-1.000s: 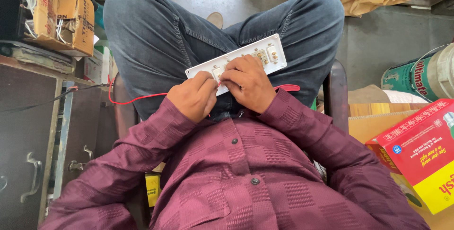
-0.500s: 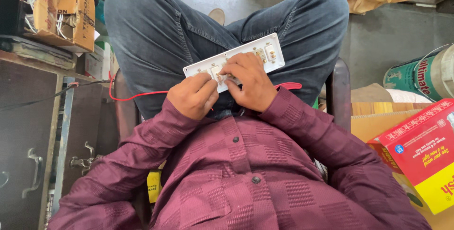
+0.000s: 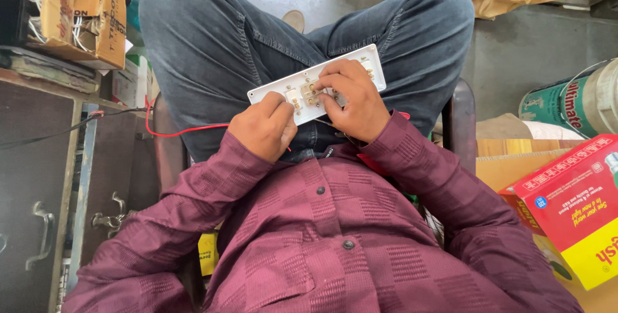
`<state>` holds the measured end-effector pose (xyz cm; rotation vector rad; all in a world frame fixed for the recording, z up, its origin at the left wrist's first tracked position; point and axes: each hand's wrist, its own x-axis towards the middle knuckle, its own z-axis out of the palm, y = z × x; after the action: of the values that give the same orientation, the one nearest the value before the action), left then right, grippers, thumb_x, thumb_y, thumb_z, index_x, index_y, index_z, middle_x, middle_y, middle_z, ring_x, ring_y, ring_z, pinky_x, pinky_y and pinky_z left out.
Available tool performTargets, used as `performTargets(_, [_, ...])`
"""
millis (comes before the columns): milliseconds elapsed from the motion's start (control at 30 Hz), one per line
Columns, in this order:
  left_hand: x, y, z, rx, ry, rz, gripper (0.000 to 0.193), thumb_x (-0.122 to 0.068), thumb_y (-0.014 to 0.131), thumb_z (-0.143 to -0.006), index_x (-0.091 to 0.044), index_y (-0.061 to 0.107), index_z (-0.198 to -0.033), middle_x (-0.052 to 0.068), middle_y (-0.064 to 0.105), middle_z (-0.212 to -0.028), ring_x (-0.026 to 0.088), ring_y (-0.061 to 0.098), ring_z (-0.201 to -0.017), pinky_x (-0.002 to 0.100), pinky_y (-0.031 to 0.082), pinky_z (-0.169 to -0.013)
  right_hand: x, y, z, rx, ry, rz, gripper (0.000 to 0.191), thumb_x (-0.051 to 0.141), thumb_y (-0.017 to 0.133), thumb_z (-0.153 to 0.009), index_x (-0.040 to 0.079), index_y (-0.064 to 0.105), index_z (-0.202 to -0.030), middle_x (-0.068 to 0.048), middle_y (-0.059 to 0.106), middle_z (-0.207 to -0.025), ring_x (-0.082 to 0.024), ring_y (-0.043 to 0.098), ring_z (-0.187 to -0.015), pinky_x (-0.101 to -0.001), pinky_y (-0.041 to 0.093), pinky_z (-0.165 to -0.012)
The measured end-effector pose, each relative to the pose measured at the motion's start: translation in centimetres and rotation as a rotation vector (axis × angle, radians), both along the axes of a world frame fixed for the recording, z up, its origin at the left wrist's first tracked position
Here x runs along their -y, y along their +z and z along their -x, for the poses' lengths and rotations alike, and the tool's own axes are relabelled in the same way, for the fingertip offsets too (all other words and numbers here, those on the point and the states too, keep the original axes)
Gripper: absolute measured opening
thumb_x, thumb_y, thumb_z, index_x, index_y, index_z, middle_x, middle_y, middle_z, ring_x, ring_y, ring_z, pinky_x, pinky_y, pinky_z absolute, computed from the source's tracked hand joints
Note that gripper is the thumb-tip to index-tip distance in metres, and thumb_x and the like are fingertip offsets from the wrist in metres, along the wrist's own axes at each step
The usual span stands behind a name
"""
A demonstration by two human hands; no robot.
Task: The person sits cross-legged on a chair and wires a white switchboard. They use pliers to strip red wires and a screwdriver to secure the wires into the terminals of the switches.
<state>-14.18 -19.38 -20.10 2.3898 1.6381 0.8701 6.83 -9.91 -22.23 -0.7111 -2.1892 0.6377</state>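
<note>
Seated person, viewed from above, working on a white switch plate point(image 3: 370, 68) resting across the lap. Nearest, the left hand point(image 3: 265, 126) curls closed on the plate's near-left end, thumb on its face. Just right of it, the right hand point(image 3: 351, 97) lies over the middle, fingertips point(image 3: 322, 88) pinched at the small brass terminals; whether they hold a tool cannot be told. The plate is a flat, stiff, smooth plastic rectangle, judged light and somewhat brittle at the fittings, best held by its long edges. A thin, limp red wire point(image 3: 177, 131) trails left from under the left hand. Beyond the grip, denim knees; far left, a cardboard box point(image 3: 90, 14); far right, a red carton point(image 3: 573, 203).
</note>
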Motion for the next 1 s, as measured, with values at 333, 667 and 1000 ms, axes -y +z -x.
performTargets(333, [0.5,-0.2,0.2,0.012,0.017,-0.044,0.019,-0.013,0.074,-0.088,-0.007,0.067,-0.105,0.008,0.062,-0.103,0.027,0.068,-0.082,0.038,0.055,-0.068,0.6,0.9,0.4,0.002,0.04,-0.112,0.021,0.003,0.079,-0.084,0.006,0.069,-0.102,-0.01,0.063,-0.113,-0.032,0.059,-0.107,-0.0416,0.047,-0.096])
performTargets(667, [0.3,0.1,-0.6,0.075,0.108,-0.053,0.015,-0.015,0.076,-0.093,-0.007,0.068,-0.103,0.008,0.062,-0.102,0.029,0.068,-0.081,0.038,0.055,-0.068,1.0,2.6,0.0,0.09,0.021,-0.149,0.02,0.01,0.077,-0.085,0.007,0.068,-0.103,-0.01,0.065,-0.109,-0.034,0.061,-0.106,-0.0451,0.047,-0.094])
performTargets(1000, [0.7,1.8,-0.3,0.025,0.11,0.125,0.062,-0.025,0.086,-0.074,-0.007,0.063,-0.128,0.023,0.053,-0.139,0.039,0.065,-0.107,0.043,0.057,-0.081,7.3,3.3,-8.8,0.425,-0.209,0.064,0.024,0.016,0.074,-0.085,0.005,0.067,-0.106,-0.013,0.065,-0.098,-0.036,0.065,-0.085,-0.0449,0.051,-0.069])
